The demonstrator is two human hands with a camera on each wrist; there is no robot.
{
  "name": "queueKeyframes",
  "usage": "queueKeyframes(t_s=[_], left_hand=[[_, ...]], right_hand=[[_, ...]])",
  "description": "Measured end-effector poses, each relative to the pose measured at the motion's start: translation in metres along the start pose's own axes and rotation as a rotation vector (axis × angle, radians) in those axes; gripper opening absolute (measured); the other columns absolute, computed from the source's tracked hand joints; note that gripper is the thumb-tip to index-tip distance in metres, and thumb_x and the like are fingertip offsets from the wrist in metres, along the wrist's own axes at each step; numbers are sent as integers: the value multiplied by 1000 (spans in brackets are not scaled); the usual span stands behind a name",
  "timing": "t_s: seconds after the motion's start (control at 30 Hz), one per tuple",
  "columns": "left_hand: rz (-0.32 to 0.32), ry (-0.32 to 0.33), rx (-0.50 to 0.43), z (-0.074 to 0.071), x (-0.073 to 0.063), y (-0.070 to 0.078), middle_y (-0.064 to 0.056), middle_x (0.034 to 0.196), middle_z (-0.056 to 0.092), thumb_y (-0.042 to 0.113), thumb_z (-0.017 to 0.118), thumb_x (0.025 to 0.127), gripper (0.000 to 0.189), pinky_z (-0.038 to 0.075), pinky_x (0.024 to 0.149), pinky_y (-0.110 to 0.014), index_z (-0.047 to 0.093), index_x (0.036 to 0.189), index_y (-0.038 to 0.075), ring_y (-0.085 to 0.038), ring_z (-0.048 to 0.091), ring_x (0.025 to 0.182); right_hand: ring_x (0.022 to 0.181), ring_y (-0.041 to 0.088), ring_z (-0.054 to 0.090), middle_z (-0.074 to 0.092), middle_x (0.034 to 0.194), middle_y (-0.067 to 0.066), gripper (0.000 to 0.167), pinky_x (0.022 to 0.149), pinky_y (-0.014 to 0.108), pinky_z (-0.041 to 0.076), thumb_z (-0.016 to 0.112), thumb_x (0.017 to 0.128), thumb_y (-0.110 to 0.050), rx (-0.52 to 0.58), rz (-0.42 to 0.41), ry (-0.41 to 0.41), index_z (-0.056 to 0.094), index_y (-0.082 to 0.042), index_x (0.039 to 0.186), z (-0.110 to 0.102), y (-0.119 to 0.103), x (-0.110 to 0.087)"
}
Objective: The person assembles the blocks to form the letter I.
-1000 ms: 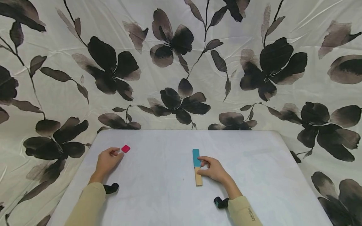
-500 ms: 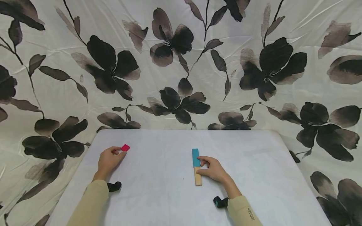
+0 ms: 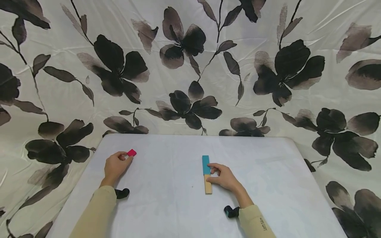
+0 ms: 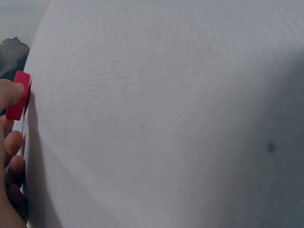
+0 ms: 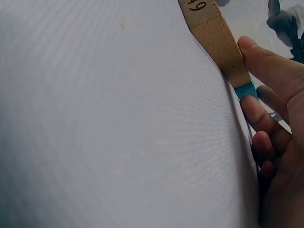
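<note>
In the head view, a small red block is near the table's far left corner. My left hand pinches it at its near left side; the left wrist view shows the thumb pressed on the red block. Right of the table's middle lie a teal block and a plain wooden block, end to end in one line. My right hand touches them from the right, index fingertip at the teal block and thumb at the wooden one. Dark characters mark the wooden block's near end in the right wrist view.
A white table with rounded far corners bears the blocks. Behind it hangs a pale cloth printed with dark flowers. Black wrist cameras sit by the left cuff and the right cuff.
My left hand has moved slightly right and forward, and its fingertips have come onto the red block, which they now pinch. The right hand and the teal and wooden blocks have stayed in place.
</note>
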State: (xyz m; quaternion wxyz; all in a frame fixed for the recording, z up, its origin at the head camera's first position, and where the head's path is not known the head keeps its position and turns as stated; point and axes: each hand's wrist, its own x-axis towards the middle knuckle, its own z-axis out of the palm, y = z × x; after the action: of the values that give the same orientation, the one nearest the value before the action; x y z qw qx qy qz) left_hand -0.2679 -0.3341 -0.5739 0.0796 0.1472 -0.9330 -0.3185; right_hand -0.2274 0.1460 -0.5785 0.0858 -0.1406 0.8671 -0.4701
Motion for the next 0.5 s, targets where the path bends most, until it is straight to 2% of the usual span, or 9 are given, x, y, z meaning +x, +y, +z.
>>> queueKeyframes(t_s=[0.17,0.5], left_hand=[[6,12,-16,4,1,2,-11,87,60,40,70,86,49,38,66,-36,65,118,3,-27,52,81],[46,2,-42,15,1,22,-10,85,60,38,72,85,46,39,65,-36,67,117,5,-26,51,79]], right_hand=[[76,16,44,59,90,-5,56,68,32,37,84,77,-26,-3,5,3,62,-15,128,0,3,1],[79,17,45,59,91,-5,55,70,34,36,83,78,-27,-5,17,5,62,-15,128,1,4,2]])
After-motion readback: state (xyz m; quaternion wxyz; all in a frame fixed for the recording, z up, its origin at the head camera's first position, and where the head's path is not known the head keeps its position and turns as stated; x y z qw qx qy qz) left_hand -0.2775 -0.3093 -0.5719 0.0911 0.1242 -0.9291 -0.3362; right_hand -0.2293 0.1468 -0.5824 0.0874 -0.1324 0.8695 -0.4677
